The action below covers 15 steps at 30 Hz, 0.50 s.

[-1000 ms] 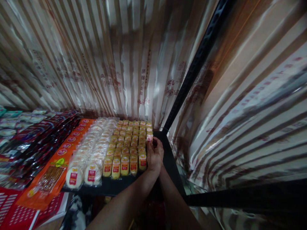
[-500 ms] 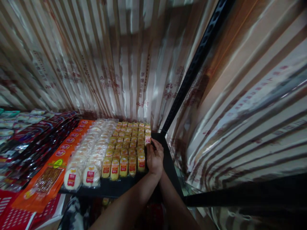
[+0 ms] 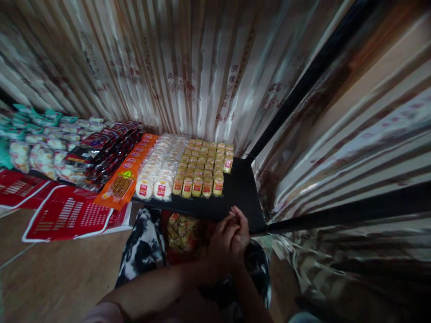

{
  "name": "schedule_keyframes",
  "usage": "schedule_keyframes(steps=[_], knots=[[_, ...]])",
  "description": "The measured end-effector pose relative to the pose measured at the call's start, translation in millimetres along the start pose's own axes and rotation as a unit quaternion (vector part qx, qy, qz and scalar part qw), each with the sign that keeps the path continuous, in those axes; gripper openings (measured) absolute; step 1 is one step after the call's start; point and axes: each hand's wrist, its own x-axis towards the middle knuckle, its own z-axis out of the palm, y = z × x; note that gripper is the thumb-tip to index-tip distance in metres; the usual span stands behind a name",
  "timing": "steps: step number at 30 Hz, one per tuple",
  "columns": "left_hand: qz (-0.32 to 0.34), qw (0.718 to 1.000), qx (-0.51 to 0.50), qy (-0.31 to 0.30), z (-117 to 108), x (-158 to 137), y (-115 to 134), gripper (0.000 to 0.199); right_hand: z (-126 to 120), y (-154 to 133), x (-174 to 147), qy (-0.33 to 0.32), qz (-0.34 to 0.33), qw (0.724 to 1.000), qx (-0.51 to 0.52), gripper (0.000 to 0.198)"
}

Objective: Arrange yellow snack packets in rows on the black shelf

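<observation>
My left hand (image 3: 222,235) and my right hand (image 3: 240,231) are together over my lap, just in front of the black shelf (image 3: 232,199). Their fingers are bent and pressed against each other. Shadow hides whatever may be between them. Ahead of them stand rows of small yellow-wrapped snack packets (image 3: 198,184) with red labels. One packet (image 3: 228,162) ends a shorter row at the right. Below the shelf edge, left of my hands, a red container (image 3: 168,253) holds loose gold-wrapped packets (image 3: 182,231).
White round packaged crackers (image 3: 162,188), an orange snack bag (image 3: 123,184) and dark glossy packets (image 3: 114,146) line the shelf leftward. Red printed sheets (image 3: 67,213) hang over its front. A black post (image 3: 286,103) rises at the right corner before striped curtains (image 3: 188,67).
Both hands have drawn back from the right-hand row of yellow packets to above my lap. The view has tipped downward and left, bringing the container of loose packets into sight.
</observation>
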Motion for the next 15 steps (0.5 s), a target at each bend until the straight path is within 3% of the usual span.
schedule_keyframes(steps=[4, 7, 11, 15], knots=[[-0.018, 0.999, 0.023, -0.034, -23.6, -46.3, -30.9, 0.036, 10.8, 7.6, -54.4, -0.113, -0.005, 0.993, -0.029, 0.04], [-0.09, 0.993, 0.049, -0.051, -37.7, -58.9, -65.8, 0.031, 31.4, 13.4, -77.3, -0.215, 0.016, 0.974, -0.063, 0.042], [-0.226, 0.958, 0.164, -0.067, -53.4, -55.4, -106.9, 0.031, 57.4, 16.3, -87.9, -0.329, 0.022, 0.932, -0.149, 0.041], [-0.296, 0.923, 0.242, -0.053, -64.1, -36.3, -135.8, 0.032, 73.5, 19.0, -87.0, -0.367, 0.001, 0.91, -0.195, 0.036]])
